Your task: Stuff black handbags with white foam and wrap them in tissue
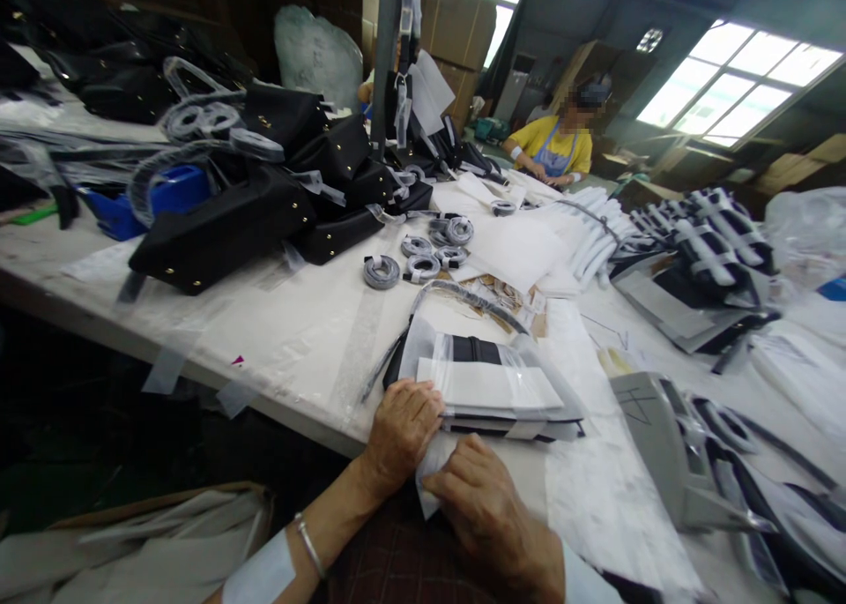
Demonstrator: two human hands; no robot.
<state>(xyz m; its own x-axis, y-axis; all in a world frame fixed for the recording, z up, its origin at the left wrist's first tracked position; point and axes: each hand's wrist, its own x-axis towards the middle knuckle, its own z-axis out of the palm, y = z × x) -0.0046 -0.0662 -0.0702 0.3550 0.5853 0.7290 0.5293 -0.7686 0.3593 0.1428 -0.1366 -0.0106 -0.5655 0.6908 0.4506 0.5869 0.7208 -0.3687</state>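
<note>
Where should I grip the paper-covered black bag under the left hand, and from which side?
Probably by its right end, coming from the right: the bag lies low, with that end free of both hands. The left hand covers the near left corner; the right hand pinches a white sheet in front. The handle arcs behind, likely a floppier hold.

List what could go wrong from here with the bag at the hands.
1. The bag lies near the table edge, so a tug toward the person might drag it off.
2. The right hand pinches a white sheet; a hard pull could crease or tear it.
3. The handle loops out close to the coils and might catch them.
</note>
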